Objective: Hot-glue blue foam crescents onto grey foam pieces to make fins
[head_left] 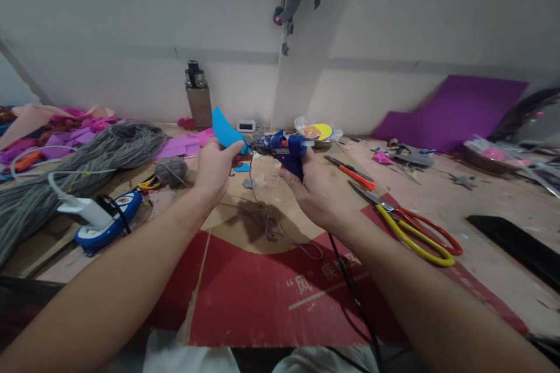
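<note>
Between the thumb and fingers of my left hand [217, 166] is a bright blue crescent-shaped piece [227, 130], its pointed tip up. My right hand [312, 186] is wrapped round the grip of a blue hot glue gun [289, 150], with a glue stick poking out of its back. The gun's nozzle points left and is close to the lower end of the blue piece; I cannot tell if they touch. Thin grey yarn [251, 186] hangs from near my left fingers and trails onto the cardboard. A black cord [345, 277] runs down from the gun.
Large scissors [415, 230] with red and yellow handles and a smaller orange-handled tool [350, 173] lie on the right. On the left are a power strip [109, 221], a yarn ball [172, 171] and a grey yarn skein [105, 151]. Red-printed cardboard [245, 285] covers the front.
</note>
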The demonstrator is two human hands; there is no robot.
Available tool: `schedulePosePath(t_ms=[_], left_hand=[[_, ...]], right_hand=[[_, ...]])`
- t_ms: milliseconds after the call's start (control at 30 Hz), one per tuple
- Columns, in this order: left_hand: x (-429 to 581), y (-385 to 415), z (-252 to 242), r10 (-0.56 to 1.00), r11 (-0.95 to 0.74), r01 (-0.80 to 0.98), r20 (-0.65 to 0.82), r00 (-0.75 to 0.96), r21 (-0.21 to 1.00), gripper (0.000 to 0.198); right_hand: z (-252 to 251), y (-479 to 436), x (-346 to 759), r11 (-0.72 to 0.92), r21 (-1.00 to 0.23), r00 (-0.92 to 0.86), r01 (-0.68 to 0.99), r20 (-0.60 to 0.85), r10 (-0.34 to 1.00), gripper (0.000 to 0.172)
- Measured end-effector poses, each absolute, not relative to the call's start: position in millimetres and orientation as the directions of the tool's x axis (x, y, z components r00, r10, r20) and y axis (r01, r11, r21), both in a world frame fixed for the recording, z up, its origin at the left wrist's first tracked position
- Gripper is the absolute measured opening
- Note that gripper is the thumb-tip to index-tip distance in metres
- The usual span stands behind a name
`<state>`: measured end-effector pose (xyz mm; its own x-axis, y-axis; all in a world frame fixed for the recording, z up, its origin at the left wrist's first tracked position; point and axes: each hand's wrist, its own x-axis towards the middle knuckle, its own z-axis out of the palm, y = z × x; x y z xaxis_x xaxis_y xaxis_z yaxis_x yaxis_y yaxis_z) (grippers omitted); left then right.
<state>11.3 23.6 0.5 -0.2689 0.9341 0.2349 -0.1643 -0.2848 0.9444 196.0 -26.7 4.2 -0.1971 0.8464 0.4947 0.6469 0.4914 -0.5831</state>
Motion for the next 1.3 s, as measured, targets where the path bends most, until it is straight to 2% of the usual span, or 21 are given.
schedulePosePath(t_ms=[533, 767, 1033, 1300], left_hand=[[14.7, 22.7, -3.9, 0.940, -0.284, -0.102, 0.256, -0.226, 0.953, 0.009], [12.3, 26.2, -10.2, 0.934, -0.312, -0.050, 0.296, -0.202, 0.949, 0.013], [13.6, 24.6, -4.8, 0.939, -0.302, -0.116, 0.274, -0.210, 0.946, 0.013], [12.6, 25.9, -8.4, 0.932, -0.325, -0.062, 0.309, -0.190, 0.944, 0.014]], right_hand=[[9.0, -28.5, 196.8, 0.459, -0.596, -0.161, 0.659, 0.484, 0.860, 0.034], [9.5, -27.3, 198.3, 0.502, -0.586, -0.167, 0.636, 0.530, 0.831, 0.038], [9.0, -28.0, 197.3, 0.525, -0.586, -0.175, 0.617, 0.548, 0.818, 0.032], [8.2, -27.0, 197.7, 0.502, -0.604, -0.161, 0.619, 0.528, 0.834, 0.036]])
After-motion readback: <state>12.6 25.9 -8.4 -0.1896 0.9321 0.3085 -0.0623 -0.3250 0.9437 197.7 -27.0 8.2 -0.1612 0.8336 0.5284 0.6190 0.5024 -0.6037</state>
